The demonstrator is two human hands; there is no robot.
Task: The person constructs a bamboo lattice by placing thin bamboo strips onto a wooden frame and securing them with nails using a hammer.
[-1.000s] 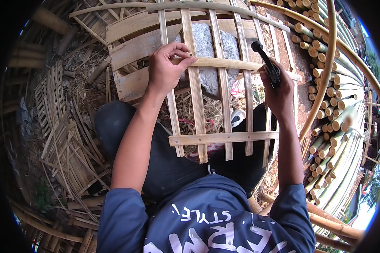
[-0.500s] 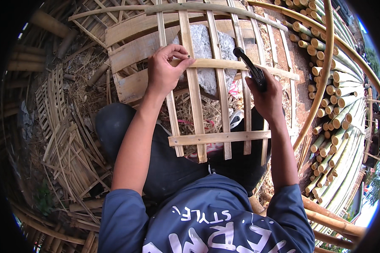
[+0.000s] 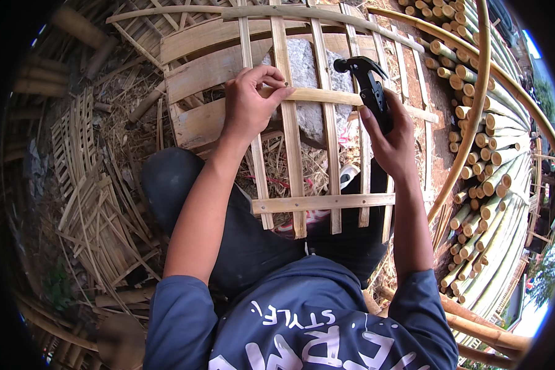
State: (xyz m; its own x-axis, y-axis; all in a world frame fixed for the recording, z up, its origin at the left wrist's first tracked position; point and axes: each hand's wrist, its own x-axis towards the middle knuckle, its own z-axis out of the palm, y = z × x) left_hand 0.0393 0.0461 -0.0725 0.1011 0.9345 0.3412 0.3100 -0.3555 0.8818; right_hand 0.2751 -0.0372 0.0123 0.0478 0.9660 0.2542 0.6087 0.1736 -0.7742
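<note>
A lattice of pale bamboo slats [image 3: 296, 157] lies over my legs, its upright strips crossed by flat bars. At the middle crossbar [image 3: 327, 95], my left hand [image 3: 253, 102] pinches a small nail [image 3: 286, 84] between thumb and forefinger, where the bar meets an upright strip. Only the nail's dark head shows. My right hand [image 3: 393, 132] grips a black claw hammer [image 3: 371, 86]. The hammer's head is raised to the right of the nail, apart from it. Beneath the lattice is a rough grey stone [image 3: 302, 61].
Wooden planks [image 3: 194, 80] lie under and beside the stone. Cut bamboo poles [image 3: 493, 154] are stacked on the right. Split bamboo strips [image 3: 98, 216] are heaped on the left. A curved pole [image 3: 478, 98] rises between me and the stack.
The hammer has turned in my right hand, so its head and claw now show from the side. The lattice, stone and left hand appear slightly further right.
</note>
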